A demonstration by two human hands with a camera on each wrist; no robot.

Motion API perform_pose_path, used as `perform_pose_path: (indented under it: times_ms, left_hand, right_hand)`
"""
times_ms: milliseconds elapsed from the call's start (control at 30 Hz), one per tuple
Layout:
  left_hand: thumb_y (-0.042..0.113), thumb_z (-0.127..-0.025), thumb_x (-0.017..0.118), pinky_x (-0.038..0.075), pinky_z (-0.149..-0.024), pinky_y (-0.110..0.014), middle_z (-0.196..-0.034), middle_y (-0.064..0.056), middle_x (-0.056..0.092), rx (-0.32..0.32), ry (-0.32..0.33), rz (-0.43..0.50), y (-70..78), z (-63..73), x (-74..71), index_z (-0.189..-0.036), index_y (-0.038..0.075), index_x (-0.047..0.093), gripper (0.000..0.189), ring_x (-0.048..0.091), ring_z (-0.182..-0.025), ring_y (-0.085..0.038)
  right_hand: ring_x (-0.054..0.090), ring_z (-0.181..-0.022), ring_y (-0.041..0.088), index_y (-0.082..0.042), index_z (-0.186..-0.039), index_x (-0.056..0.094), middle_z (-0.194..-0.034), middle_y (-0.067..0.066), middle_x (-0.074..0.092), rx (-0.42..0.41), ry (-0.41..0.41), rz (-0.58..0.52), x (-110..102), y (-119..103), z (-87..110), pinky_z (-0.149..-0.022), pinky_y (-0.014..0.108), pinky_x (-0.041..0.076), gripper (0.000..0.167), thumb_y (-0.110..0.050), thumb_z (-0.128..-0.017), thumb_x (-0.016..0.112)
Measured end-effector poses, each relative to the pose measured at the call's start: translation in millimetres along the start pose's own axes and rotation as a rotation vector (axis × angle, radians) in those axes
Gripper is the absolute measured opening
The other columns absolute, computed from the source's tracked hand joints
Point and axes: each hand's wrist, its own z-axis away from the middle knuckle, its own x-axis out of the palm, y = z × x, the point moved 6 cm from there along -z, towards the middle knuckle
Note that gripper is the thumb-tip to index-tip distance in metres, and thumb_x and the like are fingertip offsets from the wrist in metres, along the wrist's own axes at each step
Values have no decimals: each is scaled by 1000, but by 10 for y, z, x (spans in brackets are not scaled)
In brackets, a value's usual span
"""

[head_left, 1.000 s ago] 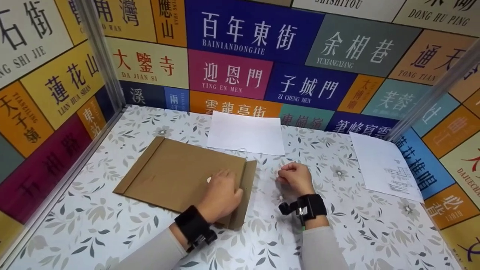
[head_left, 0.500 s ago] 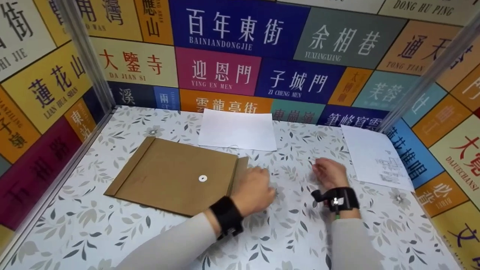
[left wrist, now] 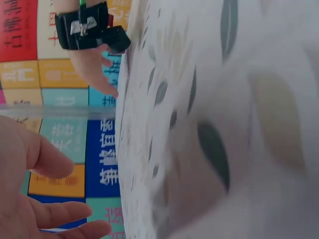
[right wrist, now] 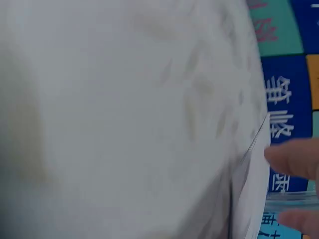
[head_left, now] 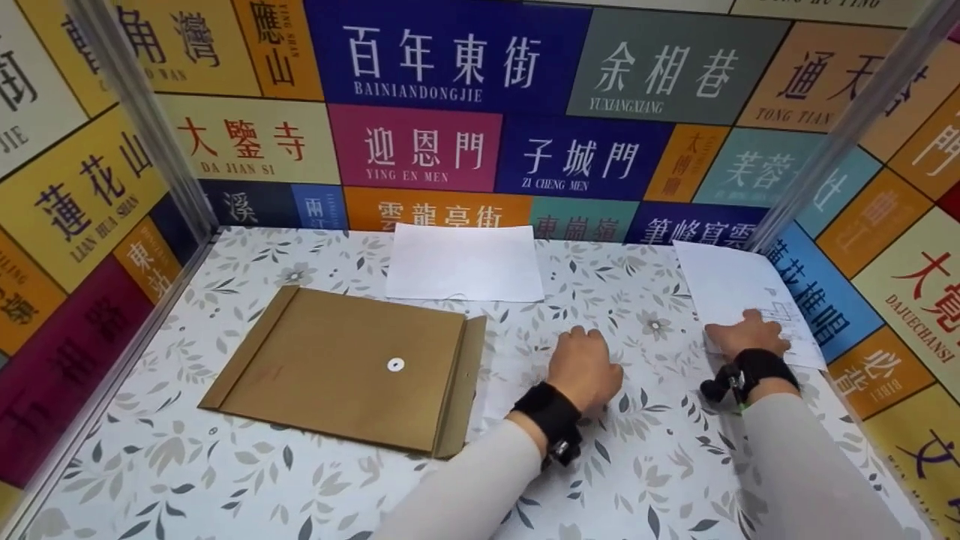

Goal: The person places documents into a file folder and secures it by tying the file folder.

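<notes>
A brown kraft document envelope (head_left: pixel 337 367) with a white button lies on the left of the table, its narrow flap (head_left: pixel 463 382) folded out on the right. My left hand (head_left: pixel 586 371) is over the tablecloth right of that flap; the left wrist view shows its thumb and fingers (left wrist: pixel 62 214) spread with nothing between them. Farther right, my right hand (head_left: pixel 750 334) reaches over the printed paper sheet (head_left: pixel 712 285) and overlaps its lower part. In the right wrist view, two fingertips (right wrist: pixel 289 157) stand apart beside the sheet's edge.
A blank white paper sheet (head_left: pixel 465 262) lies at the back, against the wall of colourful street-name signs (head_left: pixel 420 150). A floral tablecloth (head_left: pixel 300 487) covers the table. Side walls with clear corner strips (head_left: pixel 832 142) close in the left and right.
My left hand has left the envelope's flap and moved right over the tablecloth. My right hand has shifted right, onto the printed sheet. The envelope's button is now uncovered.
</notes>
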Motion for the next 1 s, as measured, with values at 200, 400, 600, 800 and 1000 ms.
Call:
perform_pose_path:
  times_ms: [200,400,600,800,1000]
  left_hand:
    - [42,-97,66,44,-97,-30,-106,-7,68,-8,-12,-31,75,-94,103,-115,7,70,39,59,-106,-20]
    - [40,-98,65,45,-99,-31,-100,-4,70,13,8,-45,42,-176,153,-109,10,73,32,62,-103,-20]
    - [37,-97,66,46,-95,-32,-94,-3,71,48,40,-79,-8,-161,200,-104,10,74,30,64,-98,-21]
    - [41,-97,65,46,-97,-32,-98,-5,72,2,25,-68,-75,-181,191,-107,9,73,35,64,-100,-22]
    - [41,-98,65,46,-96,-34,-101,-9,73,-88,31,13,-237,-208,55,-111,5,73,40,65,-101,-26]
  right_hand:
    - [57,-97,49,16,-119,59,-109,35,63,-179,-59,188,-40,-4,11,-88,64,42,72,-53,-100,54]
    - [59,-76,35,5,-83,66,-76,17,63,-211,-20,180,-85,-64,-1,-69,48,50,59,-53,-96,66]
    - [37,-128,63,17,-150,32,-143,50,33,-74,-188,200,-154,176,27,-106,72,36,113,-66,-85,74]
    - [-2,-144,66,6,-155,-20,-158,45,-14,35,-467,158,-152,440,63,-115,76,12,146,-74,-80,74]
    - [2,-139,70,8,-157,-15,-151,53,-15,-33,-475,214,-211,539,58,-113,79,13,148,-70,-76,81]
